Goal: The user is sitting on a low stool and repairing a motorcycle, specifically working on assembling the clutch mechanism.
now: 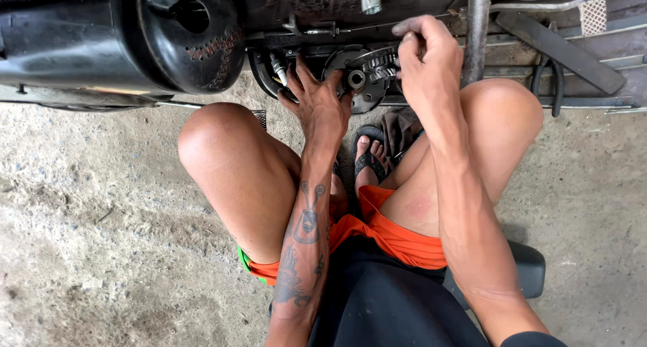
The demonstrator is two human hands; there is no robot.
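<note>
Two bare hands work at a round dark metal engine cover plate [354,77] at twelve o'clock. The left hand [317,98] presses it with fingers spread, holding nothing. The right hand [421,57], at its two o'clock, pinches near the steel gear [381,62]; what it holds stays hidden.

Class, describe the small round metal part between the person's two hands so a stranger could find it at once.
Start at the large black rounded cover at upper left and move right along the dark machine to the person's left hand. Just right of its fingertips, before the right hand, sits a small silvery ring-shaped hub. Unlike the toothed gear beside it, it is smooth, with a dark centre hole.
</note>
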